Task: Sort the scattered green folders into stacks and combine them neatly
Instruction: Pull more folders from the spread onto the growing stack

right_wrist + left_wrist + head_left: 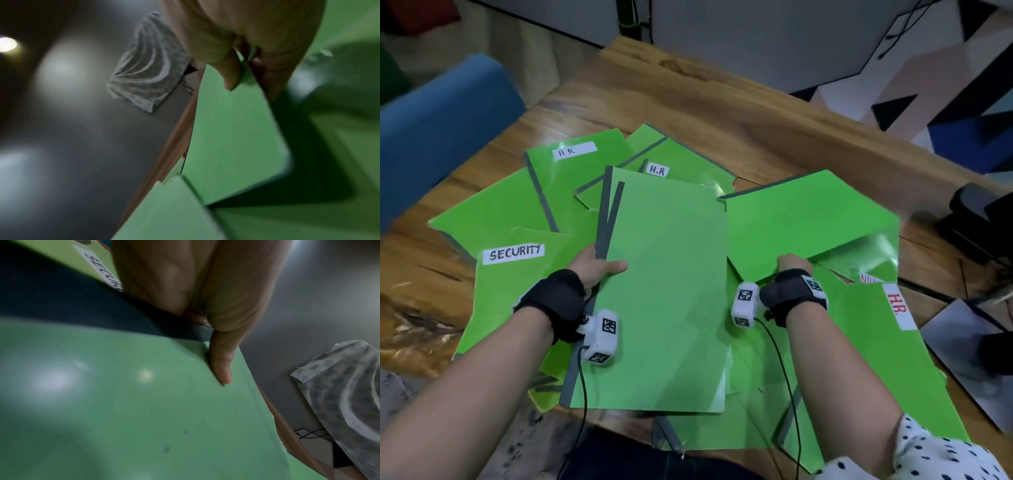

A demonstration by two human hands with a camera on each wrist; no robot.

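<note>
Several green folders lie scattered on the wooden table (722,113). My left hand (599,265) grips the grey-spined left edge of a small stack of plain green folders (664,291) in the middle, thumb on top (221,363). My right hand (792,265) pinches the near edge of another green folder (808,219) at the right, thumb on its face (231,76), and holds it lifted. Labelled folders lie around: SECURITY (513,253) at the left, two H.R ones (571,150) (657,169) at the back, and a red H.R. one (897,310) at the right.
A blue chair (438,137) stands at the left of the table. A dark office chair (983,212) and a patterned floor are at the right. Folders overhang the table's near edge by my lap.
</note>
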